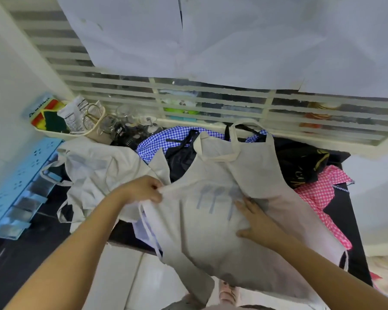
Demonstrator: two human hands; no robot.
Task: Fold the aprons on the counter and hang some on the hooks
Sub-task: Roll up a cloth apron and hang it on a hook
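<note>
Head view, item 1: cream apron (206, 238) w/ grey utensil print, spread bib-away on black counter (356, 265), hem hanging over front edge. Left hand (141, 190) pinches its left side edge, fingers curled on the cloth. Right hand (255, 220) lies flat on the mid panel just right of the print, fingers straight. Other stock: 2nd cream apron (94, 171) crumpled at left; blue check apron (152, 142) & black apron (182, 157) behind; pink check apron (323, 198) at right, partly under item 1.

Cream apron (222, 231) (cutlery print) spread flat
</note>
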